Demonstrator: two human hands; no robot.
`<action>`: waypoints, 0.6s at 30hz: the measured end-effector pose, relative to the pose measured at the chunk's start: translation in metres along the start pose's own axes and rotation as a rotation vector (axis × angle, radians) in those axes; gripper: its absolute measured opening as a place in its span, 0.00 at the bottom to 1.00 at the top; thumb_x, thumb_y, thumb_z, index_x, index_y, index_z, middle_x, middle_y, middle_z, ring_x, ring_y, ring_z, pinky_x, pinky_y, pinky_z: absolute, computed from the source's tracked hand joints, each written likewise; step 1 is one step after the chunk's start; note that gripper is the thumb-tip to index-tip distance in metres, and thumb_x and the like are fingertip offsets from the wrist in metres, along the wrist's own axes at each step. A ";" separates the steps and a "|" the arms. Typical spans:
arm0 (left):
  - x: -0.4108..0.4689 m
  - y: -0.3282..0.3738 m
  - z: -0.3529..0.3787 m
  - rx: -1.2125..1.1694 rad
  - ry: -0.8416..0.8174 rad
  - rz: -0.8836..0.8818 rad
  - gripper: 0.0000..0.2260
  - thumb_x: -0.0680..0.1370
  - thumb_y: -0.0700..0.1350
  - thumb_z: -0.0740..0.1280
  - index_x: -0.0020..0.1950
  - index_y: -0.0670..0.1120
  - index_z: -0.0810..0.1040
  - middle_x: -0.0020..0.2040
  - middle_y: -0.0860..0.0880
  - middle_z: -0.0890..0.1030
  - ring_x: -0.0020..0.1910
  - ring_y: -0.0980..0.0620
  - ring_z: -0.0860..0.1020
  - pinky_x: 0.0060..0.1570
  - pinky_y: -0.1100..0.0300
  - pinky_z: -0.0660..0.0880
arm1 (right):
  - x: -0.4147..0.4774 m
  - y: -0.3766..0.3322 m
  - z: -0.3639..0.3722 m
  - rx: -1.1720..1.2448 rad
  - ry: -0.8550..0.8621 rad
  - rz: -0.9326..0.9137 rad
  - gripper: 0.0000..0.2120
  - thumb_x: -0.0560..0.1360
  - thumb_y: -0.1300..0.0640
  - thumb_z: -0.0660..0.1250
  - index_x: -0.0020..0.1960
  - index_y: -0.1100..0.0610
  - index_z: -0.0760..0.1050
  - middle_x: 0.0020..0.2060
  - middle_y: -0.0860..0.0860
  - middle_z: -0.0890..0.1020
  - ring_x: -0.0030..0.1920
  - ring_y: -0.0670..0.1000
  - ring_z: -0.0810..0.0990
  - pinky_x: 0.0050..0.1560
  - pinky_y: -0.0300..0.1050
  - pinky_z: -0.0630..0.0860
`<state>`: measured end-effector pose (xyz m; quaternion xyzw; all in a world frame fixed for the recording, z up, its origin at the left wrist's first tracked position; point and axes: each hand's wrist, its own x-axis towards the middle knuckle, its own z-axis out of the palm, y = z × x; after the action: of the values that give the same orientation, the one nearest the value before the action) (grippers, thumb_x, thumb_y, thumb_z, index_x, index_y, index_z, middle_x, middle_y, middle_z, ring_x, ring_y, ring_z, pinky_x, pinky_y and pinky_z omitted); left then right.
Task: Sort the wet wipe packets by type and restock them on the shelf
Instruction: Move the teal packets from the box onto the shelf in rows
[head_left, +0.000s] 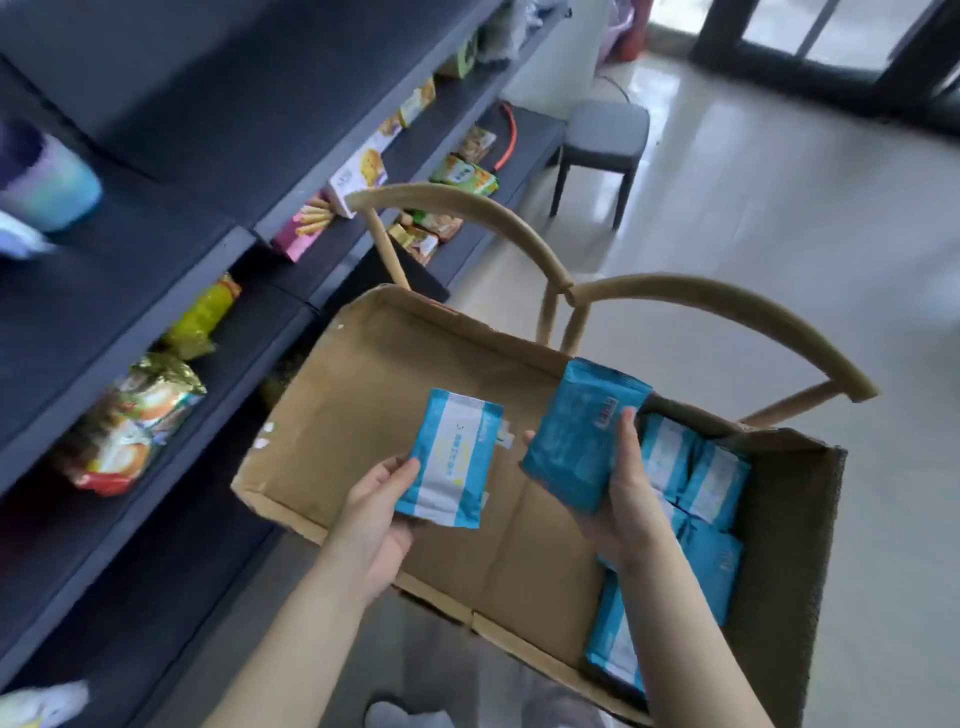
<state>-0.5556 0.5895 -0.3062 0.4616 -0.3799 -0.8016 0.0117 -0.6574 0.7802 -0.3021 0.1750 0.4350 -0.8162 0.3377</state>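
My left hand (376, 525) holds a blue packet with a white middle band (449, 460) by its lower left edge. My right hand (626, 499) grips a darker teal packet (574, 441), with the fingers across its right side. Both packets hang above an open cardboard box (363, 395) that rests on a wooden chair. Several more blue and white packets (696, 483) lie piled at the right end of the box. The dark shelf unit (171, 249) runs along the left.
The wooden chair's curved backrest (727, 306) rises behind the box. Snack bags (135, 426) and biscuit boxes (358, 176) sit on the shelves. A pale cup (49, 182) stands on an upper shelf. A grey stool (602, 150) stands on the tiled floor further back.
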 end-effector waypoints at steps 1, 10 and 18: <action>-0.026 0.018 -0.021 -0.047 -0.010 0.029 0.04 0.81 0.38 0.62 0.53 0.41 0.75 0.47 0.42 0.85 0.43 0.48 0.84 0.41 0.56 0.82 | -0.016 0.008 0.026 0.015 -0.044 0.011 0.37 0.67 0.30 0.67 0.67 0.54 0.75 0.57 0.57 0.84 0.58 0.60 0.82 0.65 0.61 0.74; -0.221 0.138 -0.181 -0.289 -0.029 0.378 0.09 0.78 0.41 0.64 0.56 0.41 0.80 0.51 0.41 0.85 0.42 0.49 0.85 0.38 0.58 0.82 | -0.131 0.089 0.246 -0.153 -0.401 0.199 0.25 0.72 0.40 0.71 0.61 0.57 0.75 0.47 0.55 0.79 0.43 0.55 0.81 0.51 0.54 0.78; -0.283 0.200 -0.283 -0.455 0.103 0.664 0.10 0.75 0.37 0.65 0.55 0.45 0.79 0.52 0.43 0.85 0.47 0.51 0.85 0.38 0.58 0.82 | -0.162 0.132 0.400 -0.668 -0.680 0.004 0.27 0.67 0.48 0.73 0.63 0.56 0.72 0.50 0.54 0.81 0.47 0.52 0.82 0.47 0.48 0.81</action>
<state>-0.2480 0.3821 -0.0560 0.3390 -0.3200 -0.7937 0.3908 -0.4464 0.4617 -0.0621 -0.2196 0.5381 -0.6418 0.5003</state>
